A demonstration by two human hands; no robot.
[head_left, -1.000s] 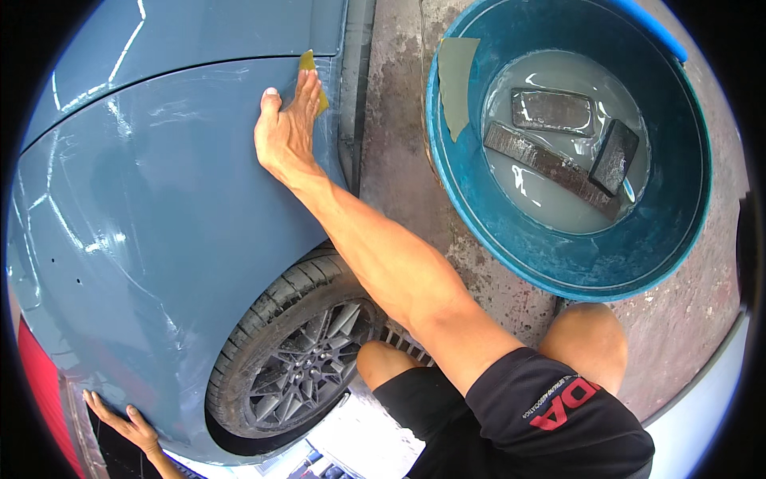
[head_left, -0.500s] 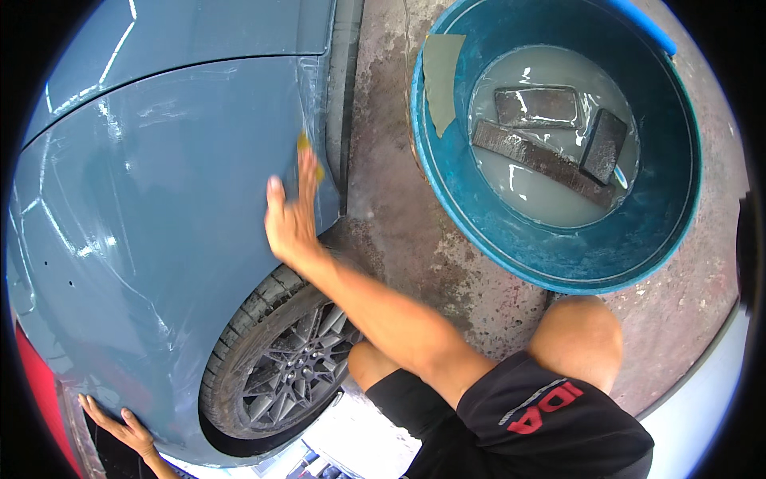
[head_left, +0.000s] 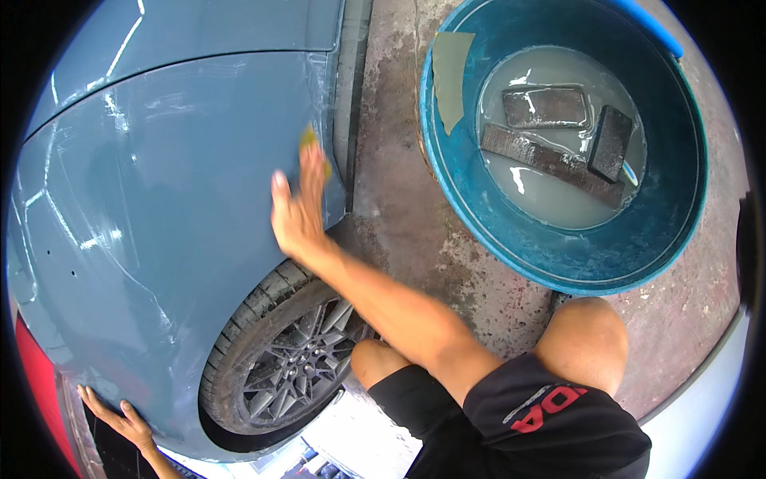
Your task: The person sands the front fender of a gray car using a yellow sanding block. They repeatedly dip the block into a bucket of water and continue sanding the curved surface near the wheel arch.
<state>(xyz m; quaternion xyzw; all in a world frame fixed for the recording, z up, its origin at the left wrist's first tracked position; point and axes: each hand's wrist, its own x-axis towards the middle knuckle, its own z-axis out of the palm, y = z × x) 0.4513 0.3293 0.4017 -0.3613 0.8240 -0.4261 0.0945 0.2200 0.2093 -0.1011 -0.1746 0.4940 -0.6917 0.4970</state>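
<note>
A blue-grey car fender [head_left: 191, 160] with pale, wet-looking streaks fills the left side. My right hand [head_left: 301, 215] lies near its right edge, slightly blurred, fingers stretched and pressing a yellow piece of sandpaper [head_left: 308, 137] against the panel. Only the sandpaper's ends show past the fingers. At the lower left, my left hand [head_left: 120, 419] rests on the fender's edge with fingers apart, holding nothing. Under the right forearm sits the wheel [head_left: 299, 363], its black tyre and dark spoked rim partly covered.
Right of the car stands a blue tub [head_left: 558, 275] holding cloudy water [head_left: 550, 195]. Several dark blocks [head_left: 610, 144] lie in it, and an olive-grey sheet [head_left: 452, 76] sticks to its inner wall. Stained concrete floor [head_left: 399, 168] runs between car and tub. My bent knee [head_left: 582, 339] is close to the tub.
The whole view has shifted slightly to the right. My right hand stays over nearly the same patch of fender with the sandpaper, and my left hand keeps its place.
</note>
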